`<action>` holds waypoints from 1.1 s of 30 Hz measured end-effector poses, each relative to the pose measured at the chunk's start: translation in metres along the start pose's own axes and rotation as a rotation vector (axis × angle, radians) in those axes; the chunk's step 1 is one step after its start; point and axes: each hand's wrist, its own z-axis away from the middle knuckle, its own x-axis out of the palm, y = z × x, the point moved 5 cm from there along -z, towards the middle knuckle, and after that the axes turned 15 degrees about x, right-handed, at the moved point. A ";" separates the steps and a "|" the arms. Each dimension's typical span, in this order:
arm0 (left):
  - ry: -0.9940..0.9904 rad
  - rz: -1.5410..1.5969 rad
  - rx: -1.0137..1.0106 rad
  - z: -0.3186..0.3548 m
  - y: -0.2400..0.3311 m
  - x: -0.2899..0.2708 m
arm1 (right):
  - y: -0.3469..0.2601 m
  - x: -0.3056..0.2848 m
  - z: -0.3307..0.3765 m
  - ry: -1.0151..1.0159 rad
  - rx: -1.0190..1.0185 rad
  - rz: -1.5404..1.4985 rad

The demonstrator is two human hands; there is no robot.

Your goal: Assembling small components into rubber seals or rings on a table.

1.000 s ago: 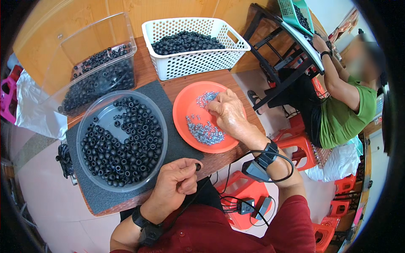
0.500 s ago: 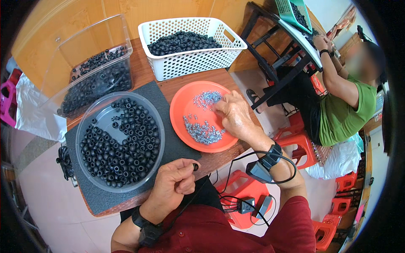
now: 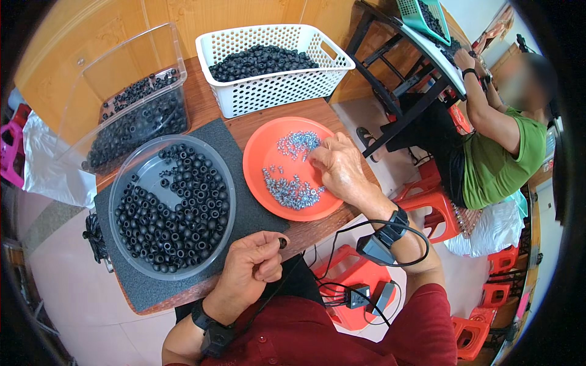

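Now, the left hand [image 3: 249,263] is pinching a black bead [image 3: 282,243] between its fingers; toward one o'clock, what the right hand [image 3: 342,169] is holding over the orange plate [image 3: 254,160], I cannot tell. A loose pinch could be dropping the bead.

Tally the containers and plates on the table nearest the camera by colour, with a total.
See-through: 2, the rectangular bin and the round tub
White: 1, the perforated basket
Orange: 1, the plate under the right hand
Total: 4
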 end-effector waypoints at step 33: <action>0.014 -0.017 0.006 0.000 -0.001 0.000 | -0.001 0.004 0.002 -0.014 -0.058 0.001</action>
